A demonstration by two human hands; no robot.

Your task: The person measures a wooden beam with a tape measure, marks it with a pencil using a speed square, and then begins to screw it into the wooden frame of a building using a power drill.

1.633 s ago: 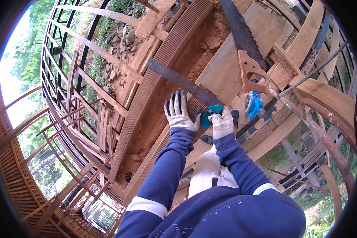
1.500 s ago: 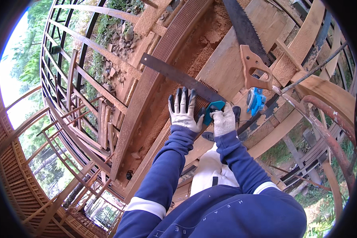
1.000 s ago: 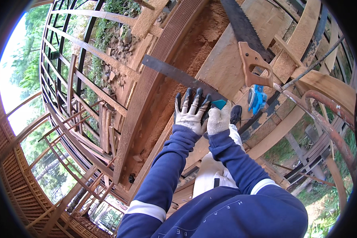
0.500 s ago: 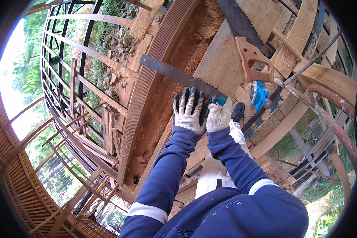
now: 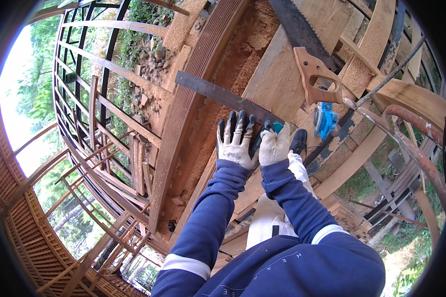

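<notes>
Since the first frame the left hand [image 5: 237, 146] has been shifting rightward, and it is now sitting right against the right hand [image 5: 274, 146]. From my end I'm seeing the teal-handled saw [image 5: 223, 97] lying diagonally ahead of both hands, its blade pointing up and left and its tip overlapping the long ribbed beam [image 5: 208, 49]. The gloved right hand is curling in a fist around the handle — only a teal sliver is showing past it. The gloved left hand is resting palm down, fingers straight and parted, gripping nothing that I can see; I can't tell whether its fingertips are touching the blade. Farther out, reddish sawdust [image 5: 247, 69] is filling the channel beside a wide board [image 5: 275, 74], while a larger wooden-handled saw [image 5: 307, 74] and a blue power tool [image 5: 325, 121] are lying to the right.
</notes>
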